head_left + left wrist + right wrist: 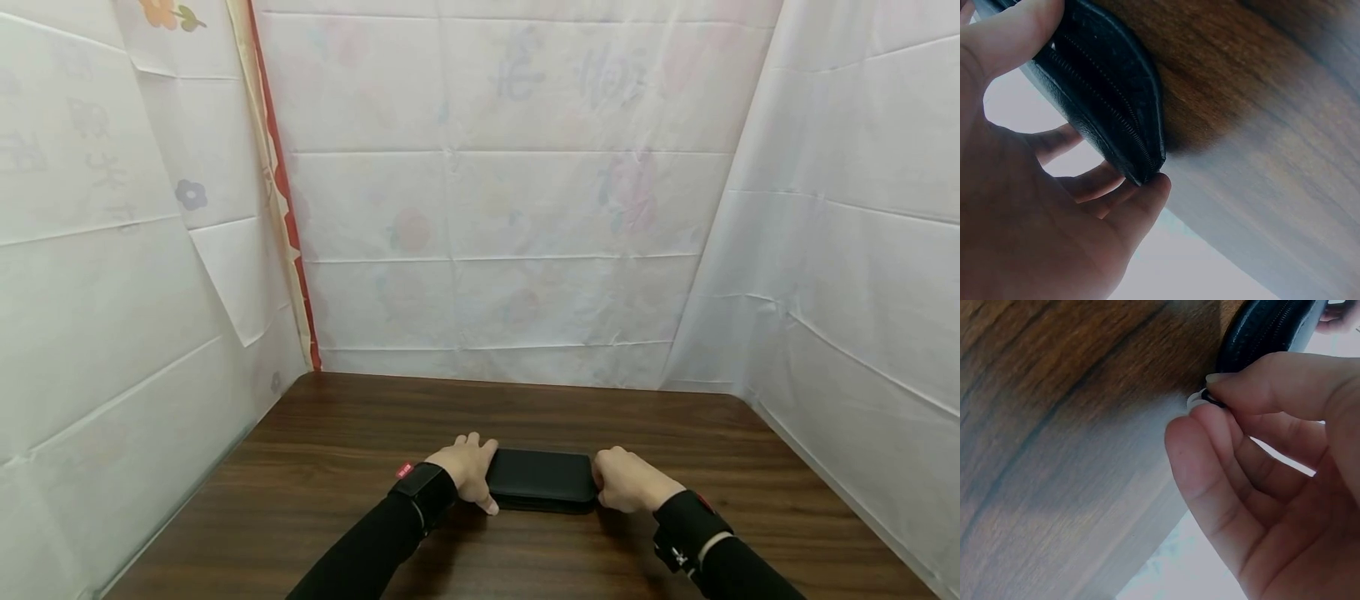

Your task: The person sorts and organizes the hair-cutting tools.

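Observation:
A black zip wallet [542,477] with a smooth leather look lies flat on the table, between both hands. My left hand [465,471] holds its left end, thumb at the near corner and fingers at the far one. In the left wrist view the zipper teeth [1100,100] stand parted along that end, with a narrow dark gap between the rows. At the wallet's right end my right hand [632,481] pinches the small zipper pull [1205,397] between thumb and forefinger. Most of the pull is hidden by the fingertips.
The wallet rests on a dark brown wood-grain table [360,417]. White sheets with folds and faint prints hang at the back [495,217], left [112,333] and right [847,275]. A red and cream strip [288,217] runs down the back left corner.

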`<state>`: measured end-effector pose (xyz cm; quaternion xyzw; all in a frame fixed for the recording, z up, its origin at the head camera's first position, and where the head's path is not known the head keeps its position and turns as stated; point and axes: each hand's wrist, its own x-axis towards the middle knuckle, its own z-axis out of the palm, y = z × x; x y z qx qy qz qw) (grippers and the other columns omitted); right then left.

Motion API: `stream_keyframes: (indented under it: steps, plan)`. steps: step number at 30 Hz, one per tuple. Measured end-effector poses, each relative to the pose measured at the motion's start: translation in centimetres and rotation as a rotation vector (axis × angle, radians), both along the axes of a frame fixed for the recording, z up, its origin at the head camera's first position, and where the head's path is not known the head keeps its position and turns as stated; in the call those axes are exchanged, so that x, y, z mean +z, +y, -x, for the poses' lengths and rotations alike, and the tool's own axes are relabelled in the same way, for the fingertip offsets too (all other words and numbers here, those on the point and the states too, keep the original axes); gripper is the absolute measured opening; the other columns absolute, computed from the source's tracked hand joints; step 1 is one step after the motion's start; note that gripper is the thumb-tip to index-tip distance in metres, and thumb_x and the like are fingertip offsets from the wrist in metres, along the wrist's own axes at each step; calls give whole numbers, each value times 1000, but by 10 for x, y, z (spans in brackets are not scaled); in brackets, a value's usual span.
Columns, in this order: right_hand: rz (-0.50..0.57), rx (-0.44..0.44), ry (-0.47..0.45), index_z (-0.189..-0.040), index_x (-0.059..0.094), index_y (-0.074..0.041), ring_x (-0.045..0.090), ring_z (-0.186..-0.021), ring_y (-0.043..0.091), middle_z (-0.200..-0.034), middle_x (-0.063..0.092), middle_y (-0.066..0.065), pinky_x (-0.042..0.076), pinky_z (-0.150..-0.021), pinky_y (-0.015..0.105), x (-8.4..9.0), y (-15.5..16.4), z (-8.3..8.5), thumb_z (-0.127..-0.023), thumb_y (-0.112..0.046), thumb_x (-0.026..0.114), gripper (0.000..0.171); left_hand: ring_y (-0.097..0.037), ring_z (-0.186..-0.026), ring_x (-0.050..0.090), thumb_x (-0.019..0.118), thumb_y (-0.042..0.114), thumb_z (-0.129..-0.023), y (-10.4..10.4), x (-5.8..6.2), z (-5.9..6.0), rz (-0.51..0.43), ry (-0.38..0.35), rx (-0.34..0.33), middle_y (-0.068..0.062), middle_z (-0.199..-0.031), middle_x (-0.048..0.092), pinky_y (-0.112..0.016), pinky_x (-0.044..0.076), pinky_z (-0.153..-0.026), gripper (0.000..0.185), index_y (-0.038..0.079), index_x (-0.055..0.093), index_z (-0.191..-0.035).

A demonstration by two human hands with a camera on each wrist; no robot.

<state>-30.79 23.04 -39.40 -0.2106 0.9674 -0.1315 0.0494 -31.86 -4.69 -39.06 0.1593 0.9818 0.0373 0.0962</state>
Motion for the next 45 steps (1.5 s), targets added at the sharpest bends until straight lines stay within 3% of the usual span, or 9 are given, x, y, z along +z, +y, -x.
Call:
stream_keyframes:
  steps: [22,31,45]
  plan:
    - [2,55,44,-60,55,-15,39,-49,9,-56,44,-6,33,-49,27,-4,1,-4,-74,6,68,29,-29,-122,46,91,47,-73,-1,-3,2,-28,6,-5,-13,-140,47,-46,47,-96,95,20,44,-151]
    - [-11,26,61,-58,55,-15,41,-49,10,-55,45,-6,34,-49,28,-2,-3,-5,-73,6,69,29,-30,-129,45,90,47,-74,-1,0,2,-25,-21,4,-13,-146,44,-47,46,-99,96,20,42,-153]
    - [-13,24,70,-58,56,-13,41,-49,10,-56,46,-6,34,-49,28,-2,-4,-7,-72,7,68,27,-29,-125,46,90,46,-75,0,4,0,-9,-18,2,-13,-142,45,-46,46,-99,94,20,43,-152]
